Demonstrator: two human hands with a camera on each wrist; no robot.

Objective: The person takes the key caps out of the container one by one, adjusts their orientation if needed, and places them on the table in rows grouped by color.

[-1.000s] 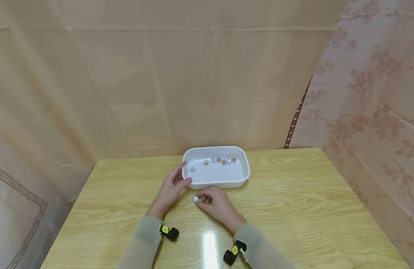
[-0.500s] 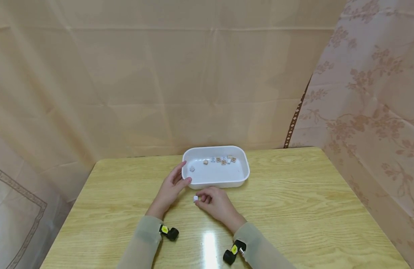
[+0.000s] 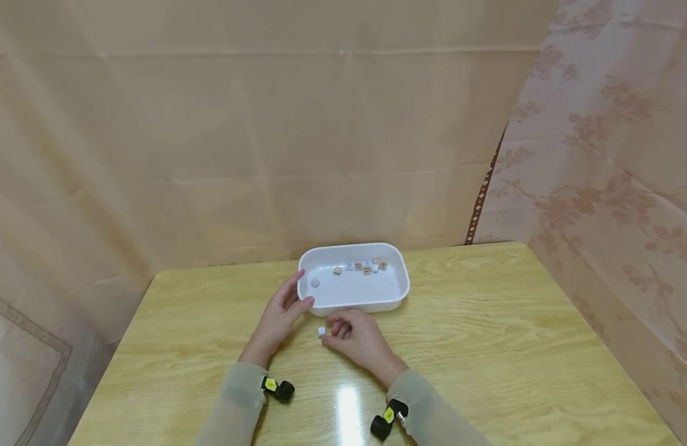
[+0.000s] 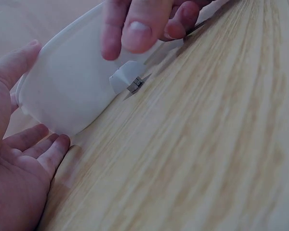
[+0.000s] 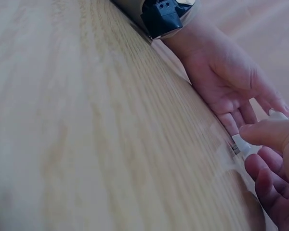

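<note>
In the head view my left hand [image 3: 276, 317] holds the left end of a white tray [image 3: 354, 308], its thumb and fingers spread about the near left corner. A small white cube [image 3: 321, 332] stands on the table just in front of the tray. The left wrist view shows a dark mark on one side of the cube [image 4: 127, 76]. My right hand [image 3: 358, 337] is just right of the cube, thumb and index finger parted around it. In the left wrist view its fingertips [image 4: 138, 41] are over the cube, with a small gap visible.
Inside the tray several small white and wood-coloured cubes or tiles with dark marks cluster toward the back right. A wooden piece [image 3: 337, 271] and a white one [image 3: 315, 282] lie apart at the left. The wood-grain table [image 3: 488, 347] ends at a beige curtain [image 3: 237, 155].
My right thumb and index finger have opened away from the white cube, which stays on the table. The left hand stays on the tray. The head view has shifted slightly.
</note>
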